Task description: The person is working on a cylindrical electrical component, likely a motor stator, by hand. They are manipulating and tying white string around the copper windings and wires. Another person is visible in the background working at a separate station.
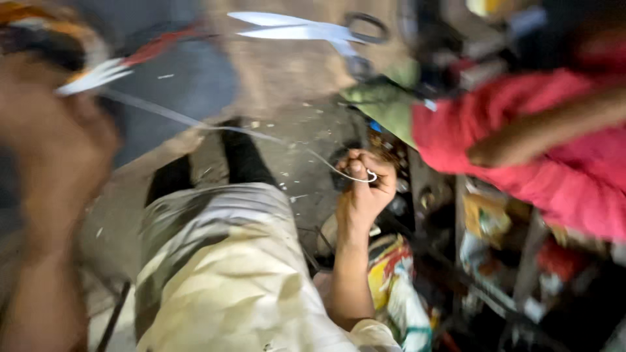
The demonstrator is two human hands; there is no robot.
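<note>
The right hand (365, 186) is closed, pinching a thin white wire (195, 120) that runs toward ten o'clock to the blurred left hand (59, 143) (grip there: cannot tell); silver scissors (306, 29) lie at twelve.

Across the middle of my frame I see a grey concrete floor (287, 85) littered with pale scraps. At lower right, blurred, stands what may be a dark shelf (502, 261) crammed with colourful clutter. Light is dim and warm.
</note>
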